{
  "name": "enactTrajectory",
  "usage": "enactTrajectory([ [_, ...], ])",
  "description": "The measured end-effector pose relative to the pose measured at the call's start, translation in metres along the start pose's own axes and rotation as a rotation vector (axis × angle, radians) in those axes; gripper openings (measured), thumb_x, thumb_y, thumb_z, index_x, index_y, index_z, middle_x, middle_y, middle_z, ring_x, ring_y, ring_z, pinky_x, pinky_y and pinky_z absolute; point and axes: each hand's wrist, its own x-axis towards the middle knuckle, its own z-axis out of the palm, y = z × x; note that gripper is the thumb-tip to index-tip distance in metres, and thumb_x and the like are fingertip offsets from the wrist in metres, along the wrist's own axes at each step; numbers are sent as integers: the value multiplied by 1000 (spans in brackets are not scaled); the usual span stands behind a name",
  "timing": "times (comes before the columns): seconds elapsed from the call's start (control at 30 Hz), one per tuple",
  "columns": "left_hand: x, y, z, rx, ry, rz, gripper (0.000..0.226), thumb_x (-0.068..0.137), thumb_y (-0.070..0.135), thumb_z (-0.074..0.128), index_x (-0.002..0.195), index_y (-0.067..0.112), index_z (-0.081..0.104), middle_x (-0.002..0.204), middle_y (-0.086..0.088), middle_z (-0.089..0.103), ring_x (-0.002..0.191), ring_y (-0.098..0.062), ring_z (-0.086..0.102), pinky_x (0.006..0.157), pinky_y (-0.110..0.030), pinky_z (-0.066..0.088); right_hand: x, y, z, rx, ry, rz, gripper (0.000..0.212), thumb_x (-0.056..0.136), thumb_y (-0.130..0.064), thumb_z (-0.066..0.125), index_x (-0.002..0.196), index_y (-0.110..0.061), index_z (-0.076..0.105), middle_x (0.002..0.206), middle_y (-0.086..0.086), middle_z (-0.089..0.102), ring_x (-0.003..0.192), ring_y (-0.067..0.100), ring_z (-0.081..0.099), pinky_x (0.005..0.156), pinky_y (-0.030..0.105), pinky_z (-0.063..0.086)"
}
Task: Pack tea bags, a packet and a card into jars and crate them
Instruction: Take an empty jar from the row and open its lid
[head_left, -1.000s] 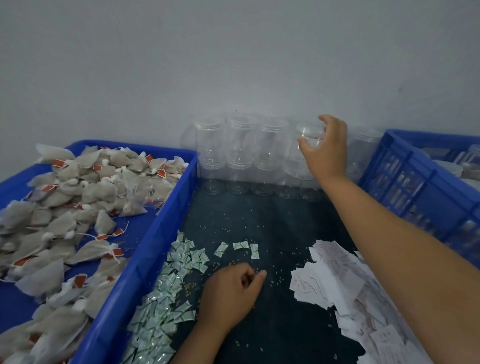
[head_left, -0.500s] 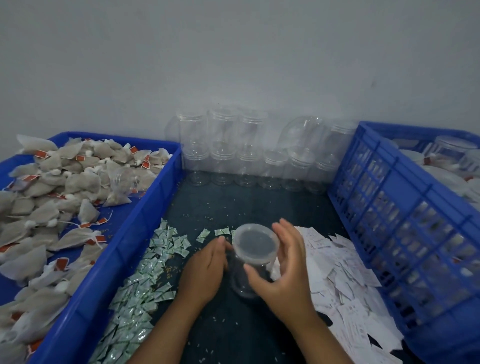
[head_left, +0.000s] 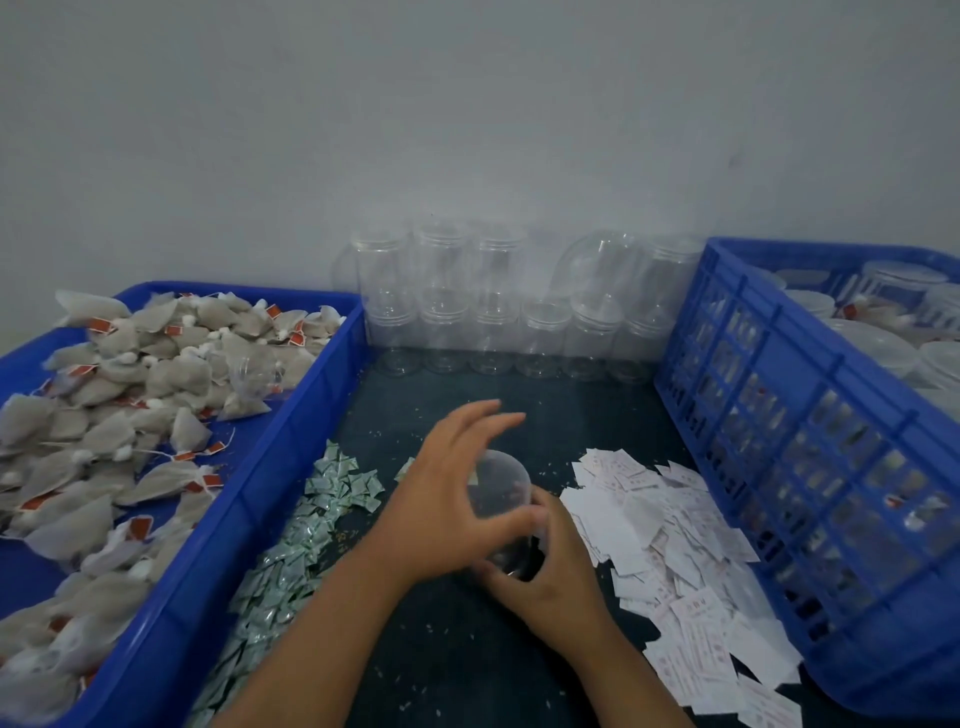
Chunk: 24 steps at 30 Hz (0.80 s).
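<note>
A clear plastic jar (head_left: 503, 488) stands on the dark table in the middle. My right hand (head_left: 545, 577) grips its body from the near right side. Over its top sits my left hand (head_left: 447, 499), thumb and fingers around the lid. Grey tea bags (head_left: 130, 395) with red tags fill a blue tray (head_left: 291, 447) on the left. Small green and white packets (head_left: 311, 525) lie in a strip beside that tray. White cards (head_left: 670, 540) are heaped to the right of my hands. A blue slatted crate (head_left: 779, 415) stands on the right.
Several empty clear jars (head_left: 540, 332) are stacked in two layers against the grey wall at the back. Lidded jars (head_left: 904, 291) sit inside the crate. Small crumbs are scattered over the dark table (head_left: 467, 649).
My right hand took a jar from the back stack and brought it down to the table's middle. My left hand left the packets and now sits over the jar's lid.
</note>
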Motion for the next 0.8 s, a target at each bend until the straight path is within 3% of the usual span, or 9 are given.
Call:
enactTrajectory([
  [0.1, 9, 18, -3, 123, -179, 83, 63, 80, 68, 75, 136, 45, 59, 139, 28, 52, 131, 11, 43, 112, -24, 41, -2, 3, -1, 23, 15, 21, 88, 73, -37, 98, 143, -42, 46, 134, -9, 67, 118, 16, 73, 93, 41, 64],
  [0.2, 6, 29, 7, 122, -145, 112, 46, 81, 50, 78, 125, 42, 68, 122, 24, 59, 114, 0, 55, 101, -24, 45, 1, 1, -1, -57, 9, 31, 93, 68, -47, 98, 141, -50, 40, 132, -19, 66, 118, 4, 72, 89, 32, 64],
  [0.33, 4, 29, 9, 209, -249, 164, 50, 82, 51, 70, 131, 48, 60, 124, 24, 49, 113, 0, 46, 93, -9, 34, 2, 6, -1, -86, 62, 27, 74, 73, -46, 92, 136, -30, 57, 123, -20, 70, 110, 2, 74, 84, 25, 62],
  [0.43, 1, 35, 13, 234, -201, 147, 42, 91, 57, 63, 130, 45, 57, 125, 22, 48, 113, -1, 46, 98, -19, 40, 1, -2, -3, -118, 112, -25, 73, 73, -43, 91, 134, -39, 51, 128, -35, 59, 110, -6, 69, 80, 16, 59],
  [0.5, -4, 43, 22, 195, -85, 21, 40, 95, 64, 53, 129, 43, 53, 124, 19, 51, 108, -4, 51, 95, -26, 44, 1, -7, -2, -158, 172, -97, 71, 73, -45, 85, 133, -41, 48, 128, -39, 56, 108, -6, 66, 77, 13, 55],
  [0.57, -6, 43, 25, 185, 20, -228, 46, 93, 74, 38, 122, 40, 47, 112, 15, 56, 98, -10, 59, 82, -30, 44, -1, -10, -1, -127, 290, -97, 78, 69, -51, 85, 136, -40, 46, 127, -27, 61, 110, 3, 66, 85, 21, 56],
  [0.67, -9, 28, 21, 83, -66, -558, 55, 81, 82, 29, 104, 37, 50, 93, 12, 67, 91, -19, 68, 79, -37, 49, 1, -8, -9, -23, 447, -39, 96, 67, -45, 101, 138, -52, 37, 134, -26, 58, 123, -6, 60, 96, 17, 51],
  [0.73, -11, 16, 16, -198, -42, -668, 41, 88, 69, 41, 96, 35, 63, 86, 10, 73, 85, -16, 73, 84, -43, 58, 3, -6, -17, 66, 455, 10, 104, 67, -30, 104, 142, -50, 35, 137, -25, 57, 126, -10, 57, 102, 17, 48],
  [0.8, -16, 1, 16, -293, 45, -681, 22, 100, 41, 52, 91, 33, 70, 80, 10, 76, 70, -16, 76, 75, -46, 65, 3, -4, -21, 128, 434, 29, 103, 65, -36, 105, 143, -50, 38, 133, -24, 61, 126, -8, 59, 104, 22, 49],
])
